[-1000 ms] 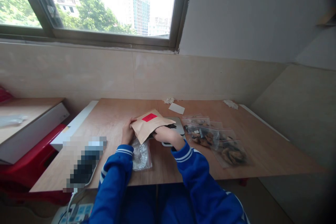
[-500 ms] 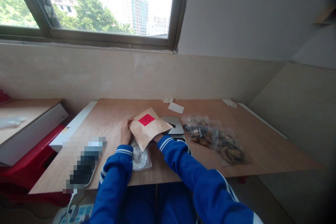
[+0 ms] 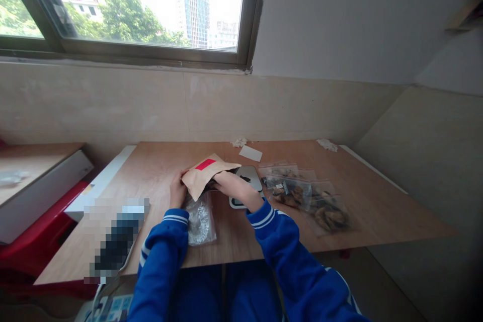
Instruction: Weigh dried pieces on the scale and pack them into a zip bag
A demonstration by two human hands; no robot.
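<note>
While tilting up off the tabletop, a kraft paper envelope (image 3: 198, 177) with a red label near its top edge, caught between both hands, just above a clear plastic bag of crinkled foil (image 3: 199, 222) and just left of a small silver digital scale (image 3: 247, 179). Left hand (image 3: 178, 190) narrow and curled, pinching the envelope's edge, apparently to steady the paper and keep its open side from collapsing. Right hand (image 3: 236, 186) lying almost flat across that open side, reaching toward the left hand, with any grip on the contents impossible to tell. At the opening, a dark sliver of something, too small to name. Both forearms in blue tracksuit sleeves (image 3: 275, 234), angled inward and close together, probably for a steadier hold on such limp paper. To the right of the scale, overlapping zip bags of dark dried pieces (image 3: 304, 196), lying flat within easy reach of the right hand. Beyond the hands, near the wall, a white paper slip (image 3: 250, 153) and tissue scraps (image 3: 326, 145), well away from the working area on the wooden table (image 3: 381, 211). Beside the left forearm, a pixelated object (image 3: 116, 236), unreadable.
</note>
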